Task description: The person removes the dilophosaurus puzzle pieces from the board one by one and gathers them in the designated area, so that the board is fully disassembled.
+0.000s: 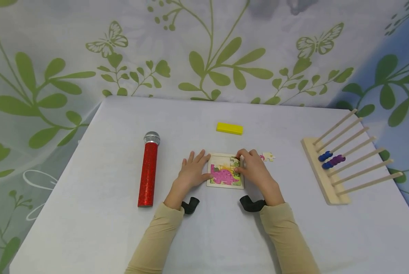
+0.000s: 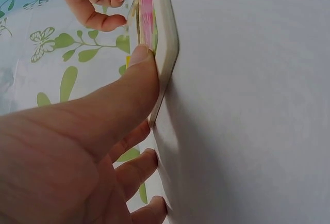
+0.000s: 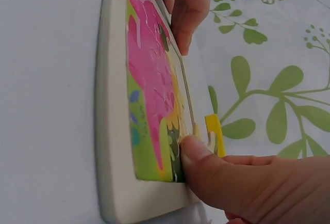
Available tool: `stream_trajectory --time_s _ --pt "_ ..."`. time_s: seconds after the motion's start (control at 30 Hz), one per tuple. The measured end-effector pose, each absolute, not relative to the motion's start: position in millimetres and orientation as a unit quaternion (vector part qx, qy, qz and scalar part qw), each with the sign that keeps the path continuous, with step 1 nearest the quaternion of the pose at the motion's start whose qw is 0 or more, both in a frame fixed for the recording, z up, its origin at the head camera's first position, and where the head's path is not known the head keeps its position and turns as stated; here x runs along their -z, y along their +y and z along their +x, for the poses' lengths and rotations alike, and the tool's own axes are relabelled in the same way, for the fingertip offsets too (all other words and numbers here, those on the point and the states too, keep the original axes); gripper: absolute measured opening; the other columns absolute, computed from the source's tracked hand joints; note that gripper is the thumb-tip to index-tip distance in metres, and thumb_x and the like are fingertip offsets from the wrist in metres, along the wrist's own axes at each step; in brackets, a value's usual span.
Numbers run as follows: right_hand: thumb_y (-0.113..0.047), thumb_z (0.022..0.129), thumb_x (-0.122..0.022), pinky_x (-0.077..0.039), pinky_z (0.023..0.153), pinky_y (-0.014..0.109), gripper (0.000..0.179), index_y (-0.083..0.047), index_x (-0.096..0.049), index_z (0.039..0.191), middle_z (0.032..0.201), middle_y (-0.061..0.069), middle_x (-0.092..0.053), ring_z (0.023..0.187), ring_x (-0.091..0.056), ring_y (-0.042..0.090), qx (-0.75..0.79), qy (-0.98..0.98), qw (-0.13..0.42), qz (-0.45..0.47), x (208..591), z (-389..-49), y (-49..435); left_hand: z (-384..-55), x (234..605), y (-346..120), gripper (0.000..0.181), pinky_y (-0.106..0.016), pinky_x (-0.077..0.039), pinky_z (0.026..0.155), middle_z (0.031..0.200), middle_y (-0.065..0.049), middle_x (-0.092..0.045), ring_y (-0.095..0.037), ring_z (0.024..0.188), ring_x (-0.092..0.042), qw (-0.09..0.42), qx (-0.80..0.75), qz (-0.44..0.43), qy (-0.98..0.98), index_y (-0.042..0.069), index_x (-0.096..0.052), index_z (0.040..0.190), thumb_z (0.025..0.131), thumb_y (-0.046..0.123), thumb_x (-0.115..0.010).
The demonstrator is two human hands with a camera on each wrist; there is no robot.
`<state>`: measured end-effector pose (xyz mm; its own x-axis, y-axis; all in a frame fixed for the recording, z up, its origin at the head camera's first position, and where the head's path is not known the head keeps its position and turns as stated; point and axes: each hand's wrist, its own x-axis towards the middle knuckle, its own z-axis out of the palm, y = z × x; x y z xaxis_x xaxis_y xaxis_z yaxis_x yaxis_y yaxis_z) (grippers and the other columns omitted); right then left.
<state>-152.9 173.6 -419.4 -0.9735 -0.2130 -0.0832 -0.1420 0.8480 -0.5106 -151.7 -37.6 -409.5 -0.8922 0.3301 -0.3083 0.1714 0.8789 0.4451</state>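
A jigsaw puzzle with a pink dinosaur [image 1: 224,176] lies in a pale wooden frame [image 1: 225,186] on the white table. Most of its lower part is filled, while bare wood shows at the upper left. My left hand [image 1: 191,170] rests at the left side with fingers spread, its thumb [image 2: 140,61] pressing on the frame's edge. At the right side, my right hand [image 1: 256,169] pinches a small puzzle piece [image 3: 212,141] between thumb and fingers, over the upper right of the picture. The fingers partly hide this piece. Beside that hand lie loose puzzle pieces [image 1: 268,156].
A red microphone [image 1: 148,171] lies to the left. Behind the puzzle is a yellow block [image 1: 229,128]. At the right stands a wooden peg rack [image 1: 322,171] with blue and purple beads [image 1: 334,161]. A leaf-patterned cloth [image 1: 225,49] hangs behind the table.
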Motion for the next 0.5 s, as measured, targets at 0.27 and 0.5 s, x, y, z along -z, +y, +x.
stream_trajectory --time_s 0.27,0.5 --pt "-0.007 0.077 -0.071 -0.042 0.072 0.038 0.038 0.001 -0.049 0.107 0.100 0.014 -0.052 0.083 -0.046 0.027 0.314 0.940 0.065 -0.117 417.5 -154.8 173.8 -153.8 413.8 -37.4 0.070 -0.052 -0.006 0.106 0.150 -0.005 -0.015 -0.032 0.136 -0.003 0.193 -0.204 0.134 0.950 0.015 -0.029 0.143 0.084 0.036 -0.062" --pt "-0.007 0.079 -0.069 -0.043 0.082 0.041 0.037 0.000 -0.055 0.113 0.105 0.013 -0.055 0.093 -0.050 0.028 0.333 0.932 0.072 -0.122 416.3 -156.0 182.4 -154.4 416.1 -38.0 0.070 -0.052 -0.006 0.106 0.150 -0.004 -0.015 -0.032 0.136 -0.003 0.192 -0.202 0.133 0.951 0.016 -0.029 0.143 0.084 0.036 -0.062"
